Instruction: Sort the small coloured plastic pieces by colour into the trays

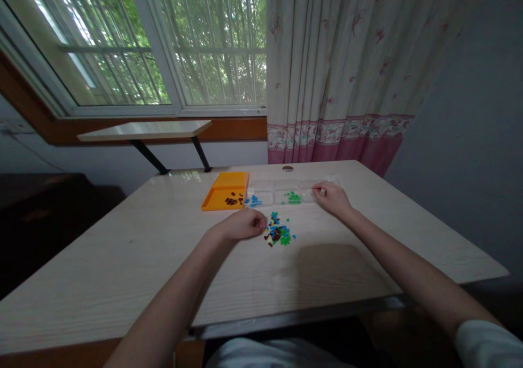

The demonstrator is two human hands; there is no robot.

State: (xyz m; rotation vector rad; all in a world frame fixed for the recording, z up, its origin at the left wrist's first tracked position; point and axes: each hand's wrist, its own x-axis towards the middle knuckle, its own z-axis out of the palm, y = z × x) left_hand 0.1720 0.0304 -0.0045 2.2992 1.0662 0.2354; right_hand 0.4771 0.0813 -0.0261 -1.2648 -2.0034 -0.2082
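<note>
A mixed pile of small blue, green, brown and a few yellow pieces (280,232) lies on the table. At its left edge is my left hand (245,224), fingers curled closed; whether they hold a piece is hidden. My right hand (332,196) is closed in a pinch over the right end of a clear compartment tray (273,197), and anything between the fingertips is too small to name. Green pieces (293,197) lie in a middle compartment of this tray and blue pieces (254,200) in its left one. Brown pieces (232,200) sit in an open orange case (223,182) beside it.
The pale wooden table (163,259) runs beneath everything. A dark round spot (288,168) marks its back edge. At the back left, a raised shelf (147,130) stands on black brackets. Behind are a window and a patterned curtain (322,85).
</note>
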